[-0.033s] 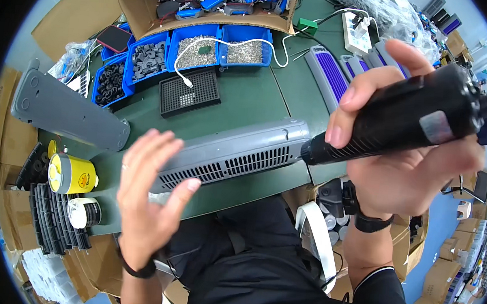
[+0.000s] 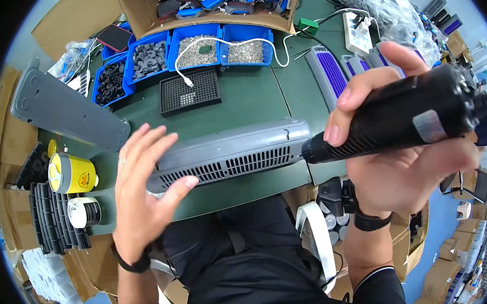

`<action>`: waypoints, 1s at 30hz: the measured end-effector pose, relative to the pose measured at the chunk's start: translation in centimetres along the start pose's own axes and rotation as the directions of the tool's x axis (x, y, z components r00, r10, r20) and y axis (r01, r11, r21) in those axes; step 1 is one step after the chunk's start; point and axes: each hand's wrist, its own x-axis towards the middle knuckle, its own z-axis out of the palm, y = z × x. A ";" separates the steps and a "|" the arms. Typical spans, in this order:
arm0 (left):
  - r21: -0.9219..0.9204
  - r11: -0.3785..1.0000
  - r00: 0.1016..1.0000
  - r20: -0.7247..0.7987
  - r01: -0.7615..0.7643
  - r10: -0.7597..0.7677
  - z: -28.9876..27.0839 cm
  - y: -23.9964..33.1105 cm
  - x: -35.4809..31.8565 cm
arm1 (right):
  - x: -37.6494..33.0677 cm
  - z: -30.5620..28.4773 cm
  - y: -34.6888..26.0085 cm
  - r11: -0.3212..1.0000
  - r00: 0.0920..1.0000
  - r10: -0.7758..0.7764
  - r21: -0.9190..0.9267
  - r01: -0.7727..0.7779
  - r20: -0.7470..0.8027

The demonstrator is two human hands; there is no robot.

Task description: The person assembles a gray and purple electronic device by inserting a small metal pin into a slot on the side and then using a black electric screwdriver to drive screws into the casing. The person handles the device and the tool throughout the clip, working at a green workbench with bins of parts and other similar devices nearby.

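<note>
A long grey plastic housing (image 2: 233,142) with rows of black vent slots lies across the table in front of me. My right hand (image 2: 390,159) is wrapped round a black electric screwdriver (image 2: 397,119), its cable running off to the right. The screwdriver's nose meets the right end of the housing; the bit's tip is too small to make out. My left hand (image 2: 147,193), fingers spread, is at the housing's left end and holds nothing. Whether it touches the housing I cannot tell. Another grey housing (image 2: 70,108) stands tilted at the left.
Blue bins (image 2: 194,49) of screws and small black and grey parts line the back, below a cardboard box (image 2: 208,21) of blue parts. A black perforated tray (image 2: 191,92) sits before them. A yellow cup (image 2: 73,173) and white-lidded jar (image 2: 84,213) are left; purple-grey units (image 2: 326,75) right.
My left hand has shifted slightly left, drawing back a little from the housing. My right hand and the screwdriver have barely moved.
</note>
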 end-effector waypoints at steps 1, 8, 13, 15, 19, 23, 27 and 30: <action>0.067 0.998 0.999 0.049 0.006 -0.009 0.1 -1.0 0.2 | -0.1 -0.1 0.3 0.999 1.000 0.025 -0.046 -0.025 -0.012; -0.058 0.990 0.960 0.256 0.128 -0.109 2.0 -5.0 -0.4 | -0.9 -0.2 2.4 0.989 0.996 0.058 -0.135 -0.066 -0.062; -0.083 0.987 0.966 0.230 0.136 -0.114 2.3 -4.5 0.0 | -2.2 -0.1 3.6 0.981 0.994 0.067 -0.174 -0.081 -0.088; -0.073 0.988 0.966 0.229 0.136 -0.116 2.3 -4.3 -0.1 | -2.7 1.0 3.8 0.958 0.983 0.069 -0.263 -0.113 -0.169; -0.061 0.989 0.964 0.240 0.137 -0.119 2.2 -4.2 -0.3 | -3.3 1.6 5.2 0.978 0.979 -0.003 -0.202 -0.039 -0.203; -0.079 0.988 0.967 0.228 0.133 -0.112 2.3 -4.3 -0.3 | -3.3 1.3 4.7 0.947 0.985 0.046 -0.306 -0.097 -0.169; -0.082 0.985 0.964 0.233 0.153 -0.130 2.4 -4.4 -0.2 | -3.4 1.7 4.6 0.941 0.985 0.055 -0.322 -0.107 -0.166; -0.088 0.983 0.959 0.247 0.162 -0.136 2.4 -4.7 -0.1 | -3.6 1.4 4.8 0.951 0.985 0.040 -0.296 -0.089 -0.167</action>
